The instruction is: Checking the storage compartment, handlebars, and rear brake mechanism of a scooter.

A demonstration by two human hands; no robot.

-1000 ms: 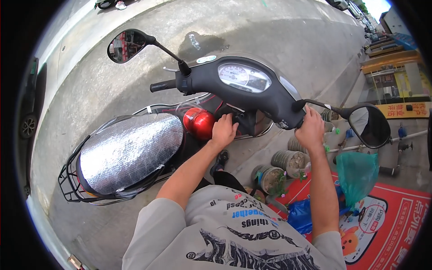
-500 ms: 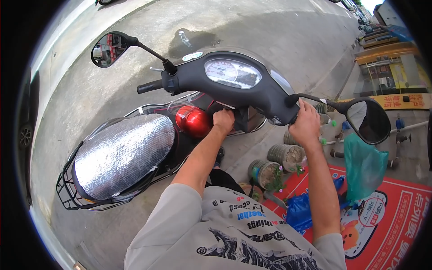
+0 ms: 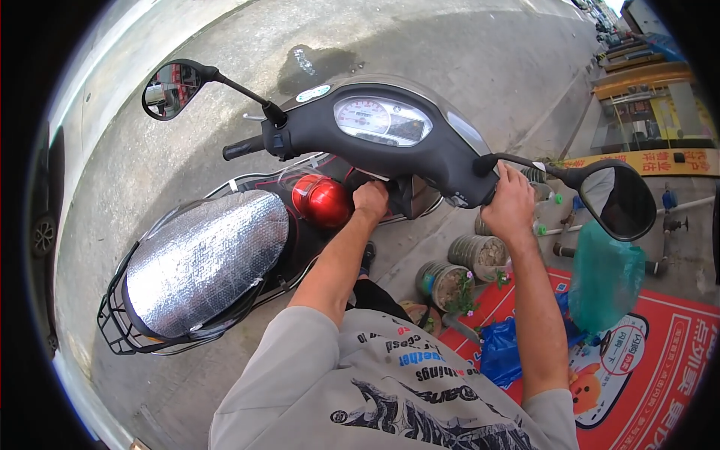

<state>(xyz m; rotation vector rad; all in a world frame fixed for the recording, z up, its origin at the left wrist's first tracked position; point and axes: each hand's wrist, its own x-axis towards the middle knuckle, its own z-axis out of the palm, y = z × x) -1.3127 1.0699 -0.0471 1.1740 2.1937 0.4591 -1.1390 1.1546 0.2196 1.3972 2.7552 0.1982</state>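
Observation:
A dark scooter stands across the view, with its handlebar cover and instrument panel (image 3: 383, 120) at the top. My right hand (image 3: 511, 196) is wrapped round the near end of the handlebar, beside the right mirror (image 3: 619, 199); its grip is mostly hidden. My left hand (image 3: 371, 199) is closed in a fist below the panel, against the dark front body. What it holds, if anything, is hidden. Just left of that fist, a red helmet (image 3: 324, 201) with a clear visor rests in front of the seat. Silvery reflective sheeting (image 3: 208, 259) covers the seat.
The far handlebar grip (image 3: 244, 148) and left mirror (image 3: 172, 90) stick out over concrete. To the right are cut bottles of soil (image 3: 480, 255), a blue plastic bag (image 3: 504, 352), a green bag (image 3: 607, 277), pipes with valves and a red printed mat (image 3: 675, 352). A rear rack (image 3: 116, 319) is at far left.
The handlebar's far end and left mirror appear slightly lower and farther left. Both hands keep their places, the right one still round the handlebar.

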